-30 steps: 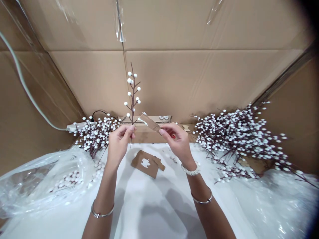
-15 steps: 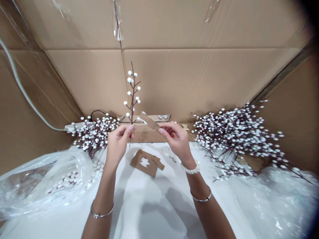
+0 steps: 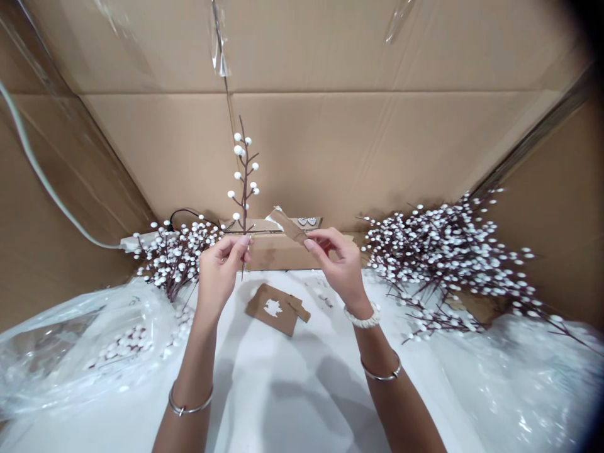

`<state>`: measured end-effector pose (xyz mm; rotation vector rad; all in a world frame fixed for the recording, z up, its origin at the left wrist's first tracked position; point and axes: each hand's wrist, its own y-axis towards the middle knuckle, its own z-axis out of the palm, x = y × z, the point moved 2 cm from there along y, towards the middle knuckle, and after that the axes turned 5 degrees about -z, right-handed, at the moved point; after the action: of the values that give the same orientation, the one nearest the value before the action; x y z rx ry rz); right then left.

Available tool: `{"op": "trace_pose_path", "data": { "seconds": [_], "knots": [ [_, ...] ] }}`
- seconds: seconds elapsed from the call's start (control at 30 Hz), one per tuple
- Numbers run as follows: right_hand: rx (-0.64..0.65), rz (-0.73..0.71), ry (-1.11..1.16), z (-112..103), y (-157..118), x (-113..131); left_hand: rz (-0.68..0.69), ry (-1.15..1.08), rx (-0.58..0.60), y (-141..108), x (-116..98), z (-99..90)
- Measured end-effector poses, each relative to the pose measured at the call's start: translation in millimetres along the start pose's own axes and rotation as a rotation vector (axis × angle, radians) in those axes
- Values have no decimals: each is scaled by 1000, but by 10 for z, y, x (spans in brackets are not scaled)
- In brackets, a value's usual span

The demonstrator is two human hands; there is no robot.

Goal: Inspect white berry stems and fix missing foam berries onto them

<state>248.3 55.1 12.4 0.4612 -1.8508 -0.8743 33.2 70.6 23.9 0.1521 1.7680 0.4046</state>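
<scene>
Left hand (image 3: 219,264), closed in a pinch, holds a berry sprig (image 3: 245,187) upright by its lower stem; right hand (image 3: 340,258) pinches a cardboard strip (image 3: 289,225) to its right, not touching. I judge the sprig light, springy, its berries (image 3: 238,150) easily knocked off; I'd grip bare stem.

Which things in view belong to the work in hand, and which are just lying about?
Likely in use:
- berry stem, in the left hand
- cardboard strip, white-tipped, in the right hand
- white-smeared cardboard piece

Seemingly lying about:
- power strip
- heart-shaped pieces
- clear plastic, at right
</scene>
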Motion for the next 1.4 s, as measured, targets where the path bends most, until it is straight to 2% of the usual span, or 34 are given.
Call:
{"op": "trace_pose_path", "data": {
  "seconds": [0.2,0.33,0.57,1.07,1.4],
  "knots": [
    [-189,33,29,-66,-4,-25,-6,11,20,-7,2,20],
    [-241,51,39,-77,-2,-39,-11,91,59,-37,0,40],
    [-250,12,47,-74,0,-72,-51,184,143,-74,-13,85],
    [-219,-11,17,-86,10,-76,-54,216,150,-81,-20,79],
    [-250,-18,2,-118,9,-65,-48,234,182,-82,-2,75]
  ]
}}
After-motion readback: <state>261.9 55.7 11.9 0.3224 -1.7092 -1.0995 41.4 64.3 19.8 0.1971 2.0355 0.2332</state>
